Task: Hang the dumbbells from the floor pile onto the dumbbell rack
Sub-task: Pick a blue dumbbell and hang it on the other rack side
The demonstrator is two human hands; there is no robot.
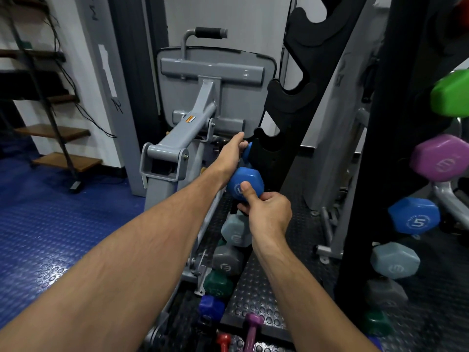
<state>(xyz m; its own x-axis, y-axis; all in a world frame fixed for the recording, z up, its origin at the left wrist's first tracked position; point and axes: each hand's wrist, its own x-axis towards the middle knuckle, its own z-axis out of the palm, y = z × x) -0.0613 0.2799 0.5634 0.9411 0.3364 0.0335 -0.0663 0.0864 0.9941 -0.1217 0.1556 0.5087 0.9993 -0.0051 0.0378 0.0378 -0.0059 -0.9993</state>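
Note:
I hold a blue dumbbell [250, 180] with both hands at a low notch of the black dumbbell rack [286, 138]. My left hand [232, 154] grips its far end next to the rack's cradle. My right hand [265, 212] cups the near blue head, thumb pressed on its face. Below it, on the rack's left side, hang a pale blue [234, 233], a grey [228, 261], a dark green [217, 284] and a dark blue dumbbell [212, 307]. A purple [252, 331] and a red dumbbell [223, 341] lie on the floor at the bottom.
The rack's right side carries green [451, 94], purple [440, 158], blue [415, 215], pale blue [394, 260] and grey [384, 292] dumbbells. A grey exercise machine [177, 148] stands close to the left of the rack. Wooden stairs [58, 133] rise at far left over blue matting [50, 224].

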